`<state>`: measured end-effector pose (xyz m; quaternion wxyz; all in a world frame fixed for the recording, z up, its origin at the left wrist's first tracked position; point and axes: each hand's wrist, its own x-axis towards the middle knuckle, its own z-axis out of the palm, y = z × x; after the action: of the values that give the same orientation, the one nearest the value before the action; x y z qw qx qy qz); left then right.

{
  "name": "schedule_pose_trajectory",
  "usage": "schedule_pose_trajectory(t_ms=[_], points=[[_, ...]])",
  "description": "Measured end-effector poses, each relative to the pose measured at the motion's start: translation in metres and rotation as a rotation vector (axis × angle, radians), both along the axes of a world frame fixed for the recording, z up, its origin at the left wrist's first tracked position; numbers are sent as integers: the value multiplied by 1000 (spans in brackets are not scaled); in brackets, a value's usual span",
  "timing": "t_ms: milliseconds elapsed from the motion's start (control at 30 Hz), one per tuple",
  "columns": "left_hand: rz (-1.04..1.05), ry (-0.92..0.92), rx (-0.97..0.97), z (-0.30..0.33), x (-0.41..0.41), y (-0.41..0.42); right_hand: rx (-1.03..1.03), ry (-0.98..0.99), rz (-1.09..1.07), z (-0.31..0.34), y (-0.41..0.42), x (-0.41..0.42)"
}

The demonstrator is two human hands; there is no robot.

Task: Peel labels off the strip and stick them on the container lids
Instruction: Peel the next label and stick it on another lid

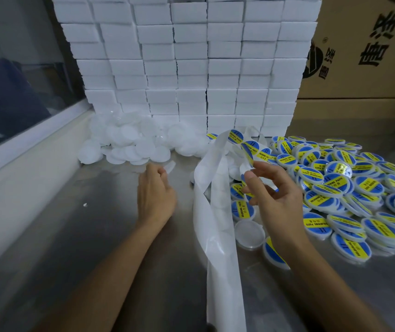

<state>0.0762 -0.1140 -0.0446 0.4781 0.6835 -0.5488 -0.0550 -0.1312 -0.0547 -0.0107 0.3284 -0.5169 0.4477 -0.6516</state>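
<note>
The right hand [273, 200] is holding its fingers spread and loosely curled, the thumb and forefinger closing on the edge of the label strip [218, 200] where it bends over. Whether they are pinching a single label or the backing itself is hard to tell, since the fingertips are covering that spot. Just above those fingers, three blue and yellow labels [251, 146] are sitting on the strip's raised loop; below the hand the bare backing is trailing down across the metal table [95, 236].

The left hand [155, 192] is lying with its back up, fingers curled together, and its fingertips are gripping a plain white lid [169, 167] that is sticking out just past them. Beyond those fingertips a heap of unlabelled lids [129, 142] is resting against stacked white boxes [187, 63]. To the right of the right hand's fingers, labelled lids [350, 188] are piling up, and one clear lid [249, 233] is lying just beside the wrist.
</note>
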Motion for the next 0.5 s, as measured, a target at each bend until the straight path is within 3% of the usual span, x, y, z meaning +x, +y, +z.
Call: schedule_pose_trajectory(t_ms=[133, 267, 500], points=[[-72, 359, -171, 14, -34, 32, 5, 13, 50, -2, 2, 5], [-260, 615, -127, 24, -55, 49, -24, -5, 116, -3, 3, 9], [-451, 807, -16, 19, -64, 69, -69, 11, 162, -7, 3, 13]])
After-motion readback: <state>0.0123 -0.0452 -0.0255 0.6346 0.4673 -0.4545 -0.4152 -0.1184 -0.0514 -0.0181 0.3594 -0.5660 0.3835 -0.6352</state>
